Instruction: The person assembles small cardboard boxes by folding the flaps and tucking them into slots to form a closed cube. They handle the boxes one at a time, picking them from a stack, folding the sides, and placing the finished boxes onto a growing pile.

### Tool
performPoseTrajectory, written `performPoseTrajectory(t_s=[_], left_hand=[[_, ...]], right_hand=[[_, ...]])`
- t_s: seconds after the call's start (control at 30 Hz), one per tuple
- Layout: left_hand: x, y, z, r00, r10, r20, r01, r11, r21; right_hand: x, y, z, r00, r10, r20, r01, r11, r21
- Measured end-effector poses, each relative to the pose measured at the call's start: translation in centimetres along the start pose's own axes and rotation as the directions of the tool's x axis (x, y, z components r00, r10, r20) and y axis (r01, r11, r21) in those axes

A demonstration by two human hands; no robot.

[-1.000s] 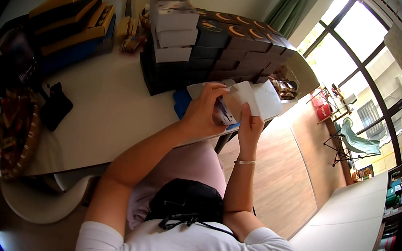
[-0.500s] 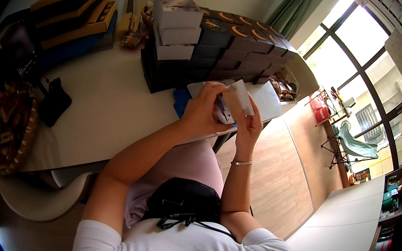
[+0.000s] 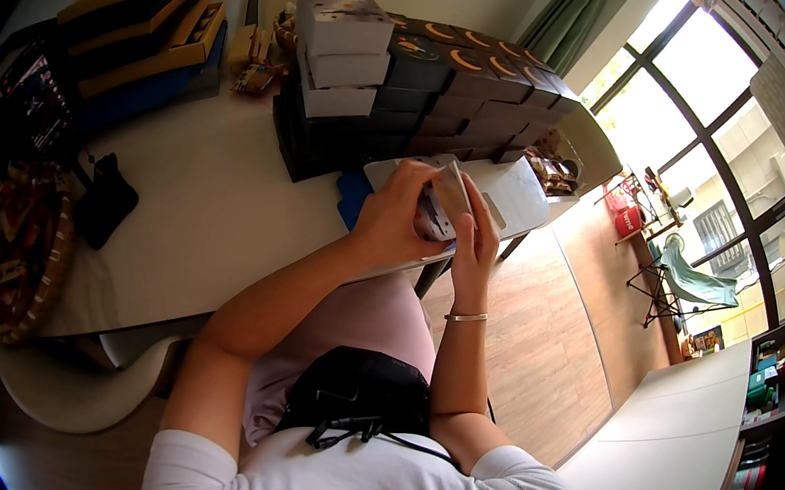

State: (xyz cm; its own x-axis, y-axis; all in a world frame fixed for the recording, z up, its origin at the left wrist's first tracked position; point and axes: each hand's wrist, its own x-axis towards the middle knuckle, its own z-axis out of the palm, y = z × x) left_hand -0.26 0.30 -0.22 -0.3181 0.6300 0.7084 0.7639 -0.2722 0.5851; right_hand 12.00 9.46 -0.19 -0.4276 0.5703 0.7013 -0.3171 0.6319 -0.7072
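Observation:
Over the table's right front edge I hold a small white carton [image 3: 434,217] with a printed pattern on its side. My left hand [image 3: 392,214] is wrapped round its left side, thumb at the lower edge. The fingers of my right hand [image 3: 479,238] are closed against the carton's raised cardboard flap [image 3: 453,195], which stands tilted. Flat white card sheets [image 3: 522,194] lie just behind, with a blue flat piece [image 3: 351,196] beside them. What is inside the carton cannot be seen.
White boxes [image 3: 350,26] are stacked beside several dark boxes with orange crescents [image 3: 490,92]. Open yellow-brown box trays [image 3: 132,12] stand at the back left. A wicker basket of wrapped snacks [image 3: 21,258], a black pouch [image 3: 109,200] and a lit screen [image 3: 41,102] are on the left.
My right hand has shifted slightly left and pushed the flap toward the carton, so it shows narrower. My left hand keeps its hold. The screen at left now looks brighter.

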Motion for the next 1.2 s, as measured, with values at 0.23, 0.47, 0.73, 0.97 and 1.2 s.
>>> performPoseTrajectory(t_s=[0.23,0.47,0.73,0.97,1.2], left_hand=[[0.0,-0.2,0.2,0.998,0.034,-0.044,-0.031,0.997,0.065],[0.0,-0.1,0.1,0.997,0.039,-0.067,-0.027,0.985,0.172],[-0.4,-0.6,0.6,0.980,0.190,-0.055,-0.168,0.947,0.275],[-0.3,0.5,-0.1,0.995,0.067,-0.076,-0.056,0.989,0.140],[0.3,0.4,-0.7,0.995,0.053,-0.090,-0.043,0.992,0.119]], right_hand=[[0.1,0.0,0.6,0.999,-0.032,-0.036,0.029,0.995,-0.092],[-0.4,0.1,1.3,0.983,0.106,-0.150,-0.098,0.993,0.065],[-0.3,0.3,1.3,0.962,0.199,-0.187,-0.144,0.952,0.272],[-0.1,-0.3,0.8,0.991,0.118,-0.065,-0.100,0.969,0.224],[0.0,-0.3,0.4,1.000,0.001,0.008,-0.001,0.997,0.074]])
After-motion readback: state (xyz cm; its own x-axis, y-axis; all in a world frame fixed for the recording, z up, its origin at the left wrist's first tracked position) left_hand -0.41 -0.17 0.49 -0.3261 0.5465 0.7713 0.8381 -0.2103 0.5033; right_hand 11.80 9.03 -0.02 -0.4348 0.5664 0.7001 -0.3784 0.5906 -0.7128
